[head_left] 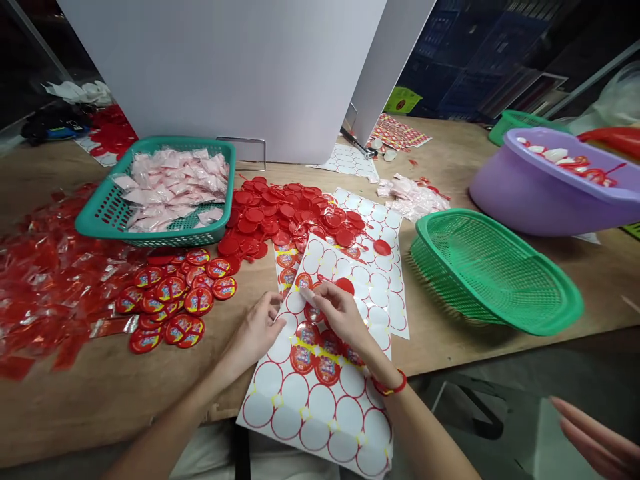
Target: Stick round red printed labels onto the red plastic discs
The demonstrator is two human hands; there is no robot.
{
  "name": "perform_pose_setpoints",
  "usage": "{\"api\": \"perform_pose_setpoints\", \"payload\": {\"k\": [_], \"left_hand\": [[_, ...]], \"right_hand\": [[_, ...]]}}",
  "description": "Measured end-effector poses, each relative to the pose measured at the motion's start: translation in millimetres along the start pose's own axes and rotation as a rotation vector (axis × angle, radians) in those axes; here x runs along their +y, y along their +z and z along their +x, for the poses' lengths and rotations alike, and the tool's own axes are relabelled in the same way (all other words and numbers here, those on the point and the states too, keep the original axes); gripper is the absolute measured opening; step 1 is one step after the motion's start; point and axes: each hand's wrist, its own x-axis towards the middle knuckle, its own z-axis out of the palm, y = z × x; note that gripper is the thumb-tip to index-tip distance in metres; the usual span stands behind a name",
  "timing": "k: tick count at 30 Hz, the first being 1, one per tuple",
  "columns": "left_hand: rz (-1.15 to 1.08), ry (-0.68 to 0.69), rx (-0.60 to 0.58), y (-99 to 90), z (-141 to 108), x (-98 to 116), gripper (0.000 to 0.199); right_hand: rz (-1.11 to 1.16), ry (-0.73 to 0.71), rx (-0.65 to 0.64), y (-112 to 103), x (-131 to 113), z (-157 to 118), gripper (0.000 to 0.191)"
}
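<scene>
My left hand (253, 331) curls its fingers against the left edge of a white label sheet (320, 413) printed with red-ringed circles. My right hand (340, 313) lies over the same sheet, its fingertips on a round red printed label (304, 281). Several more of these labels (310, 347) remain stuck to the sheet beneath my right wrist. A plain red disc (345, 286) sits just beyond my right fingers. To the left of my left hand lies a heap of loose printed labels (173, 297).
Red plastic discs (280, 217) lie heaped beyond the sheets, and red wrappers (55, 287) spread left. A teal basket (155, 190) holds pink packets. A green basket (493, 273) and a purple basin (550, 187) stand right. Another person's fingers (595, 440) enter at bottom right.
</scene>
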Motion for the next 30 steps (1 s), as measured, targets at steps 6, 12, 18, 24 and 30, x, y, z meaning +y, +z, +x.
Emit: {"api": "perform_pose_setpoints", "payload": {"k": [6, 12, 18, 24, 30], "left_hand": [[0.258, 0.317, 0.285, 4.2, -8, 4, 0.044], [0.341, 0.541, 0.365, 8.0, -13, 17, 0.014], [0.143, 0.387, 0.129, -0.5, -15, 21, 0.010], [0.166, 0.419, 0.051, 8.3, 8, 36, 0.029], [0.275, 0.606, -0.172, 56.9, 55, 74, 0.022]], "right_hand": [[0.102, 0.099, 0.086, 6, -12, -1, 0.012], [0.245, 0.081, 0.091, 17, -23, -13, 0.019], [0.029, -0.128, 0.012, 7, -21, -32, 0.010], [0.218, 0.021, 0.408, -22, 5, -48, 0.015], [0.529, 0.088, 0.585, -33, 29, -61, 0.022]]}}
